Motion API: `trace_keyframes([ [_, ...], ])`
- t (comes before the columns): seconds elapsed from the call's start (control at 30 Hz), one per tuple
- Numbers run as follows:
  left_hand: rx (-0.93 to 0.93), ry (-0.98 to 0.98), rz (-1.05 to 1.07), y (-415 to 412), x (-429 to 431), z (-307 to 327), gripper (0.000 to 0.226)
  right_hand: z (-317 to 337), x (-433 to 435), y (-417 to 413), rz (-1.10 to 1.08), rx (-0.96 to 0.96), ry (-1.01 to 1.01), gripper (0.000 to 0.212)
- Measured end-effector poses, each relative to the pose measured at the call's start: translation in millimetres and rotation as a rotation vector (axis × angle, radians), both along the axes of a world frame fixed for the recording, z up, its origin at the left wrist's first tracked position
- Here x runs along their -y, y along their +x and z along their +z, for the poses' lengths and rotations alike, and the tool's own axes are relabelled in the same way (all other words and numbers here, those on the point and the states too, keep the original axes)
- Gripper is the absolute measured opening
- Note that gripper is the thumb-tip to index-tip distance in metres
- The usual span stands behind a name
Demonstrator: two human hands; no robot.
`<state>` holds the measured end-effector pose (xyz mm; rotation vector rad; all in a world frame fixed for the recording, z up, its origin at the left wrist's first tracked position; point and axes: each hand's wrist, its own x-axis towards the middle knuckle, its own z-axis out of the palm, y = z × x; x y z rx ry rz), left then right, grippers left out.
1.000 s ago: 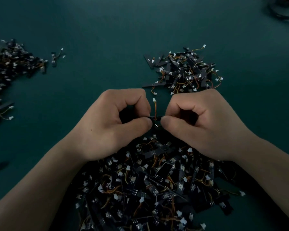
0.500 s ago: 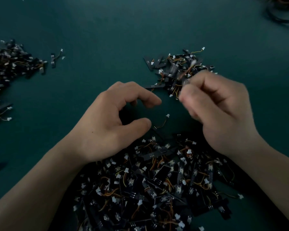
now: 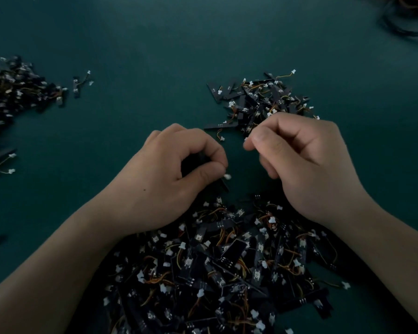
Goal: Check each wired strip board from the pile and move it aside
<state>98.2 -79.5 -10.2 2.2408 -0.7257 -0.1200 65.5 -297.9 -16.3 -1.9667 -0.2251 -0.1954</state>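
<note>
Since half a second ago the right hand (image 3: 307, 165) has drawn back from over the far pile (image 3: 266, 100) toward the middle of the green surface (image 3: 143, 44). The left hand (image 3: 169, 184), then loosely spread, has closed its thumb and forefinger together.

That left hand now pinches a black strip board (image 3: 224, 186). One dark end juts out below the thumb, and a white connector (image 3: 227, 176) shows at the thumb tip. Its other fingers are curled over the hollow of the palm. It sits at the far edge of the near pile (image 3: 215, 261), the wrist lying across the heap.

The right hand has all its fingers curled, with the thumb laid close along the forefinger. The tips are blurred, so I cannot tell whether anything is caught between them. It hangs just beside the left hand, with a narrow gap of bare surface between the two.

The near pile fills the near edge of the surface between both forearms. The far pile lies just beyond the right knuckles. A third heap (image 3: 12, 92) runs along the left edge, with a loose board (image 3: 76, 87) just beside it. Dark cables (image 3: 410, 22) curl in the far right corner.

Bare surface stretches between the left hand and the left heap, across the whole far side, and out toward the right edge.
</note>
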Motion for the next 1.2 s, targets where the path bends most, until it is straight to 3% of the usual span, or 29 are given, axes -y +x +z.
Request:
trace_keyframes([
  [0.2,-0.047,-0.203,0.062,0.4,-2.4,0.9,0.014,3.7,-3.3,-2.9,0.082,-0.067,-0.049,0.036],
  [0.33,-0.072,-0.031,-0.004,0.1,-3.7,3.0,0.044,2.6,-2.6,-1.6,0.072,-0.070,-0.155,0.037],
  [0.43,-0.014,0.098,-0.014,-1.5,1.9,4.1,0.028,3.0,-2.8,-1.3,0.062,-0.070,-0.176,0.037],
  [0.63,-0.002,0.098,0.026,-0.9,4.4,3.3,0.013,3.0,-3.8,-1.2,0.057,-0.070,-0.223,0.036],
  [0.87,-0.036,0.079,0.015,-0.2,1.4,3.4,0.010,2.7,-4.0,-0.9,0.045,-0.064,-0.249,0.030],
  [1.07,-0.009,0.117,-0.002,-1.2,0.2,0.9,0.034,0.7,-2.9,-0.8,0.061,-0.068,-0.276,0.010],
  [1.2,0.034,0.100,0.023,-0.6,2.2,-1.8,0.016,-0.7,-2.4,-0.5,0.058,-0.058,-0.263,0.012],
])
